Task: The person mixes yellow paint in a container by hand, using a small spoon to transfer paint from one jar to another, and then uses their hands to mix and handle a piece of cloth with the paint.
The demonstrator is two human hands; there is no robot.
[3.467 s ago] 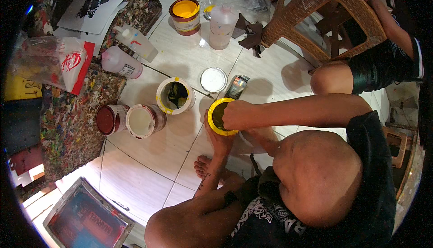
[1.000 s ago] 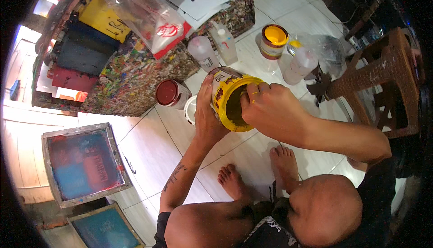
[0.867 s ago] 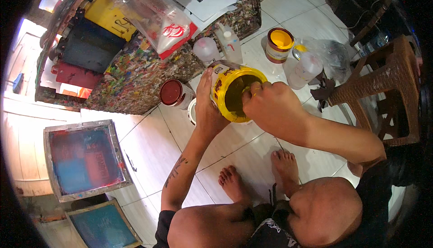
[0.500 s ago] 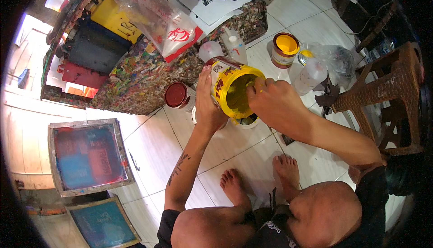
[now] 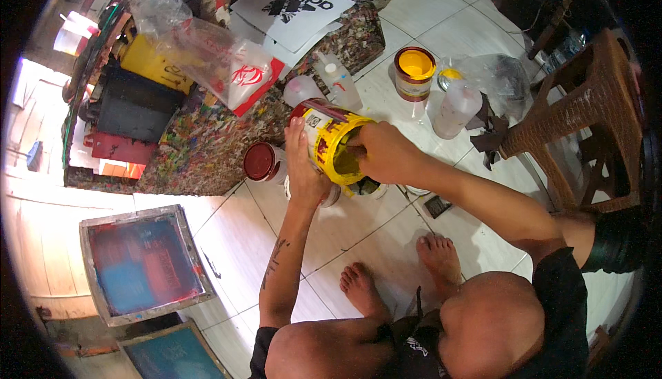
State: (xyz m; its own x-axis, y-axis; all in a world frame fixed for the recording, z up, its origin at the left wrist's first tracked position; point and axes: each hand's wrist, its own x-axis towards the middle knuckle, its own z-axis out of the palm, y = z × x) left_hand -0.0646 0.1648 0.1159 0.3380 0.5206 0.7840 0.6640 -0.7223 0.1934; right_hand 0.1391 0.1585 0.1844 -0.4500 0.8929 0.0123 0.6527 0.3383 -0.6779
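My right hand (image 5: 386, 153): fingers curled into the yellow-rimmed tub (image 5: 325, 133) leftward, hold hidden; tub's axis far-left to near-right; my left hand (image 5: 304, 172) clasps its left side.

a screen-printing workshop; framed screens (image 5: 146, 258), a paint-crusted bench (image 5: 214, 160), a paint-smeared bucket (image 5: 325, 128), a tub of yellow paint (image 5: 412, 90)

the held tub (image 5: 325, 131) looks smooth and shiny, the red-edged bag (image 5: 215, 60) is crinkly plastic, the bench (image 5: 207, 146) is rough.
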